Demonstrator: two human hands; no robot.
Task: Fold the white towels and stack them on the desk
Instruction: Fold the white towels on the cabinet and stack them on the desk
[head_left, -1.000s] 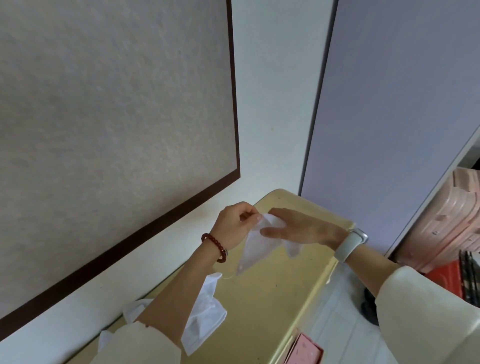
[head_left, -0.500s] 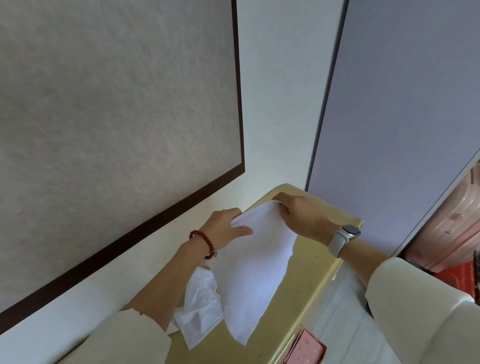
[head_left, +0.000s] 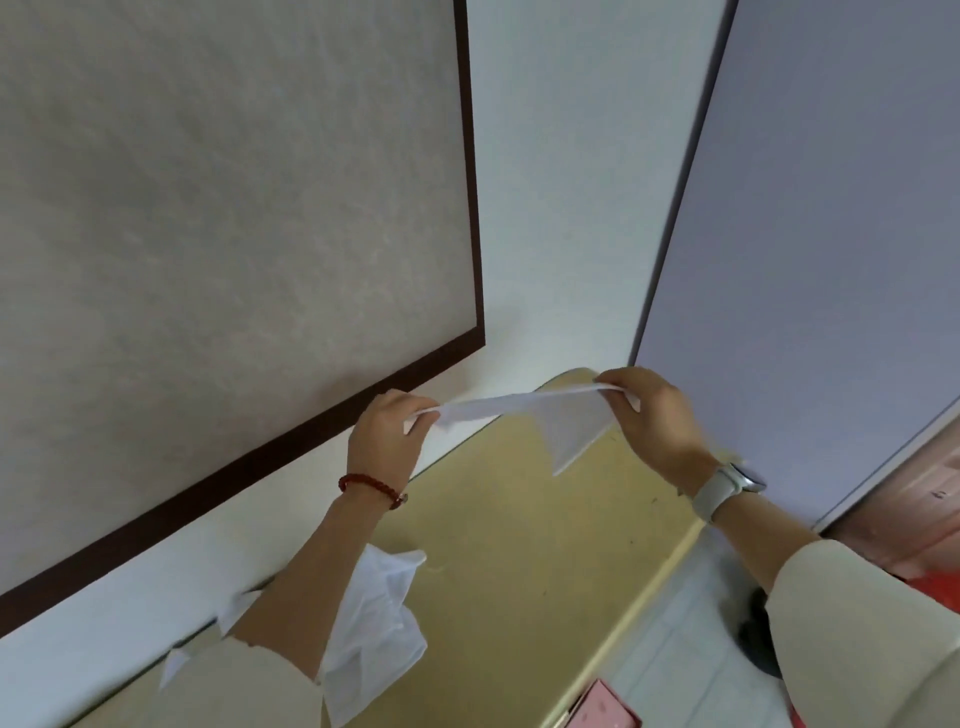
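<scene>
While the framed wall panel (head_left: 228, 218) filled the view from nine to twelve o'clock and a pale lilac panel (head_left: 831, 208) took the two o'clock side, the yellow counter (head_left: 519, 545) ran from five o'clock up toward the centre, its far end tucked into the corner.

You were holding one white towel (head_left: 524, 410) in the air above that far end, stretched in a band between both hands. Your left hand (head_left: 384, 441), the one with the red bead bracelet (head_left: 371, 483), gripped the towel's nine o'clock end with curled fingers. Your right hand (head_left: 654, 415), above the watch (head_left: 727, 488), pinched the three o'clock end, and a loose corner hung down just beside it. Both grips were closed on the cloth.

A crumpled pile of more white towels (head_left: 374, 629) lay on the counter at six o'clock, partly hidden under your left forearm. No folded stack was visible anywhere on the counter, so I judged the task to be near its start. A small pink box (head_left: 602, 709) sat at the bottom edge, off the counter's side.

The step in hand looked like opening and straightening this towel before folding. Your next move probably called for squaring the hanging corner, then bringing the two ends together evenly or laying the cloth flat on the bare counter to crease it. Thin cloth like this would likely sag and skew if the corners were mismatched.
</scene>
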